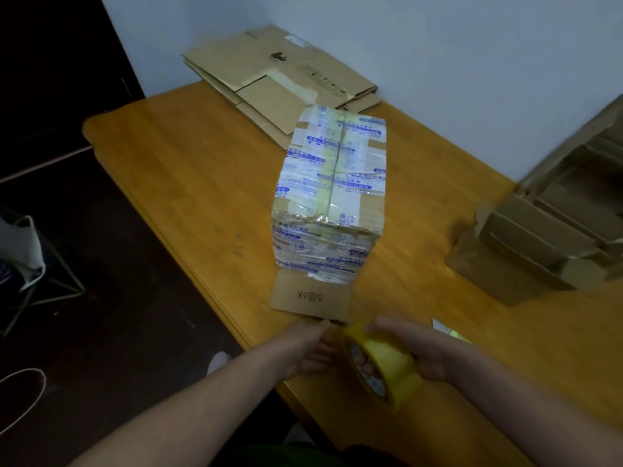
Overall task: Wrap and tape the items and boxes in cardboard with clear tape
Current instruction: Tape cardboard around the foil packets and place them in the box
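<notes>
Taped box (332,197): mid-surface (202,180), at 12 o'clock from the hands; bare cardboard flap (312,298) at its 6 o'clock. Likely stiff and film-slick, best held by its edges. Tape roll (384,362): light, rigid; right hand (414,348) wraps it, left hand (310,348) curled at its rim, pinch unclear.

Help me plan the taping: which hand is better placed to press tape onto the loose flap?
Left. The left hand sits at the tape roll's edge, nearest the cardboard flap; the right hand grips the roll.
</notes>
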